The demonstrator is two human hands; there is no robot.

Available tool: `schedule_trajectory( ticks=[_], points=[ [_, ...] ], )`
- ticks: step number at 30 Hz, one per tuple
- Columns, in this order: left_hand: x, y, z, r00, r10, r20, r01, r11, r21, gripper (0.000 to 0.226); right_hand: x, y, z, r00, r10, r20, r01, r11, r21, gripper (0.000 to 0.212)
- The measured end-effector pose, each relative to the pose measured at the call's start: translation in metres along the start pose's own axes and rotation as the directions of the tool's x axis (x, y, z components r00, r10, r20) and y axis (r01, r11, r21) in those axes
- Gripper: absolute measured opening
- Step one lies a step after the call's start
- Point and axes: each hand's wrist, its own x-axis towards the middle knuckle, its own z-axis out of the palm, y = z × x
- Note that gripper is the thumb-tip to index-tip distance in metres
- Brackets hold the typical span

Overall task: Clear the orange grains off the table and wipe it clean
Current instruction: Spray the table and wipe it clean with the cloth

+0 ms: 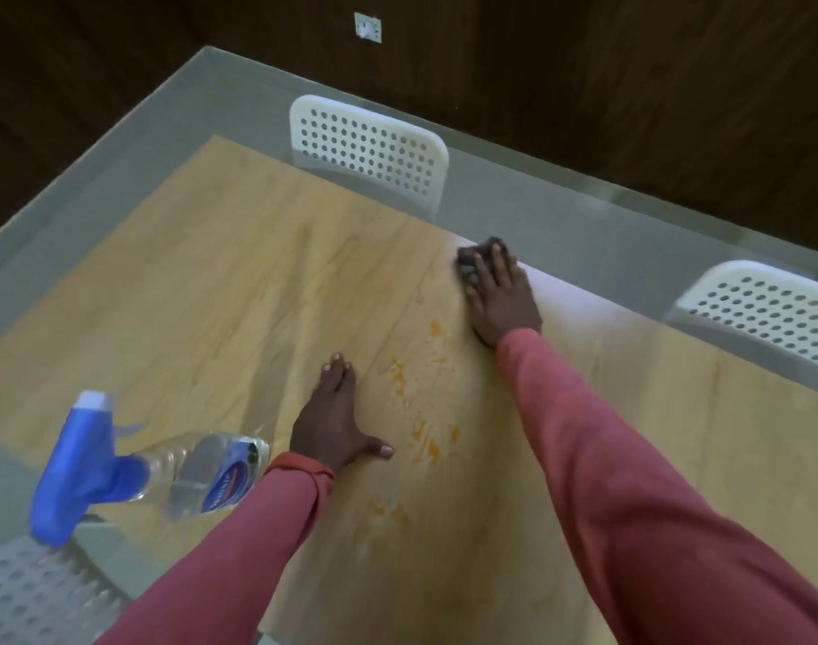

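Head view, places given from the table (221,253).

Spray bottle (165,467): lies on its side at the table's near left edge. Clear body with some clear liquid inside, blue trigger head pointing left, label facing up. Just left of the left wrist, not touching the hand.

Orange grains (418,402): smeared patches and streaks on the wooden tabletop, running from mid-table toward the near edge, between the two hands.

Left hand (337,421): palm flat on the tabletop, fingers straight and together pointing away, thumb spread to the right. It holds nothing. A pink sleeve covers the arm to the wrist.

Right hand (500,295): arm stretched forward across the table to its far edge, pink sleeve to the wrist. The fingers lie over a dark cloth (474,260) and press it onto the tabletop; the cloth shows only past the fingertips and along the hand's left side.

Chairs: two white perforated backs beyond the table's far edge, one (369,151) far center, one (765,314) far right.
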Motion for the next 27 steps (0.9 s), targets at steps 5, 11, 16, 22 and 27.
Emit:
schedule_trajectory(
  ticks=[5, 11, 16, 22, 27],
  points=[
    [0.001, 0.002, 0.002, 0.999, -0.032, -0.018, 0.032, 0.999, 0.013, 0.146, -0.037, -0.095, 0.021, 0.924, -0.377, 0.062, 0.379, 0.925, -0.023, 0.061],
    [0.0, 0.0, 0.0, 1.0, -0.023, -0.004, 0.023, 1.0, 0.002, 0.147, -0.188, -0.003, 0.049, 0.933, -0.356, -0.047, 0.357, 0.934, 0.028, 0.056],
    [0.002, 0.001, 0.002, 1.0, -0.022, -0.009, 0.022, 1.0, 0.005, 0.147, -0.086, 0.063, 0.01, 0.998, 0.022, -0.065, -0.02, 0.999, 0.027, 0.063],
    [0.003, 0.0, 0.002, 1.0, -0.01, -0.013, 0.009, 1.0, -0.005, 0.145, 0.007, -0.05, 0.007, 0.99, -0.142, -0.024, 0.142, 0.99, -0.017, 0.062],
    [0.0, 0.001, 0.002, 0.999, -0.02, -0.025, 0.019, 0.999, -0.026, 0.144, -0.146, -0.071, 0.046, 0.884, -0.467, -0.012, 0.467, 0.884, -0.003, 0.056]
  ],
)
